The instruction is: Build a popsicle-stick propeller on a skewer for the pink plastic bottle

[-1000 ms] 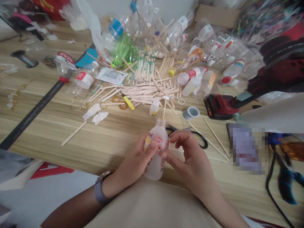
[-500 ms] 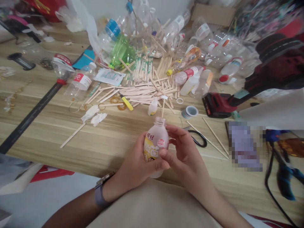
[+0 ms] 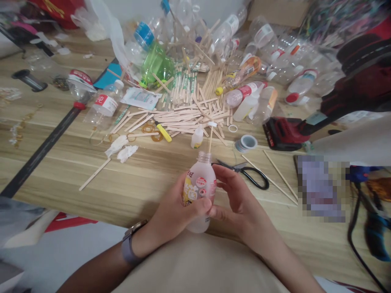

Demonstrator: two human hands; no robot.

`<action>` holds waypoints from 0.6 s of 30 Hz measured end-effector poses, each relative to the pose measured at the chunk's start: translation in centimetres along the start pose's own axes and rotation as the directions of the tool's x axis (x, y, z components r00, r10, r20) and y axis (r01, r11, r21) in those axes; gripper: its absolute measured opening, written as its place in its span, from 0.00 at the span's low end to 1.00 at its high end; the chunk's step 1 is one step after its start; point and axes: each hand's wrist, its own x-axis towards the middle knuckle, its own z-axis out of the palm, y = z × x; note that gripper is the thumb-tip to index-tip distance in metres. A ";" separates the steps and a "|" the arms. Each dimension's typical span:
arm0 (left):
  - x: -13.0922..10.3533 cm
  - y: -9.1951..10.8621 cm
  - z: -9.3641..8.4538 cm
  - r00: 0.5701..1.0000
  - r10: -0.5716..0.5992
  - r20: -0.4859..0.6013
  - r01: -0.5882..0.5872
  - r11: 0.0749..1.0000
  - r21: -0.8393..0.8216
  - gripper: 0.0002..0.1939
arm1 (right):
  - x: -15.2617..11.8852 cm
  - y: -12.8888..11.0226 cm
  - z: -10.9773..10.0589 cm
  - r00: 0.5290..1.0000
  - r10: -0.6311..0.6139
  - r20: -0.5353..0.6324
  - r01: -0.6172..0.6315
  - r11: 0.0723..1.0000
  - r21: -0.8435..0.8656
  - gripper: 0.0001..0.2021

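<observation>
A small frosted plastic bottle [image 3: 199, 179] with a yellow and red printed label stands almost upright above the near table edge, its neck uncapped. Around its left side wraps my left hand [image 3: 175, 209], the thumb lying across the front. My right hand [image 3: 240, 201] holds the bottle's right side lightly, its fingertips and thumb curled against it. Just beyond the neck are a thin wooden stick with a white cap on top [image 3: 211, 136] and a little dropper bottle [image 3: 197, 137]. Black-handled scissors [image 3: 256, 178] lie right of my right hand.
Wooden sticks [image 3: 180, 120] are heaped mid-table, with many empty plastic bottles [image 3: 226, 32] behind. A yellow-handled tool [image 3: 164, 132] and a wire spool [image 3: 246, 143] lie nearer. At right sits a red-black power tool [image 3: 285, 132]; a dark bar [image 3: 42, 150] crosses the left side.
The bottle has turned in my hands, its label shifting leftward. My left thumb now lies higher across the front, and my right thumb has slid toward the bottle's right edge.
</observation>
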 end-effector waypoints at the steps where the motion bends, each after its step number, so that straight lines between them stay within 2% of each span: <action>1: 0.0 0.0 0.0 1.000 -0.007 -0.002 0.007 1.000 0.005 0.18 | -0.1 0.2 0.0 1.000 -0.012 0.005 0.012 0.999 -0.034 0.31; 5: 0.2 0.0 0.1 1.000 -0.001 0.004 0.001 0.999 0.041 0.23 | 0.0 0.2 0.3 1.000 -0.028 -0.004 0.028 0.999 -0.022 0.27; 9: 0.2 0.0 0.2 0.998 0.036 0.049 -0.037 0.999 0.026 0.26 | 0.2 -0.2 1.0 0.998 -0.004 -0.069 0.006 1.000 0.031 0.28; 12: 0.2 0.0 0.2 0.998 0.024 0.065 -0.024 1.000 -0.005 0.27 | 0.3 -0.3 1.3 0.996 0.015 -0.088 -0.009 0.998 0.063 0.29; 15: 0.2 0.0 0.2 0.997 -0.007 0.073 0.010 0.999 -0.046 0.31 | 0.4 -0.4 1.4 0.996 0.054 -0.071 -0.045 0.991 0.124 0.30; 18: 0.2 0.0 0.3 0.998 -0.027 0.063 0.031 0.997 -0.067 0.31 | 0.4 -0.6 1.3 0.991 0.137 0.000 -0.133 0.962 0.240 0.31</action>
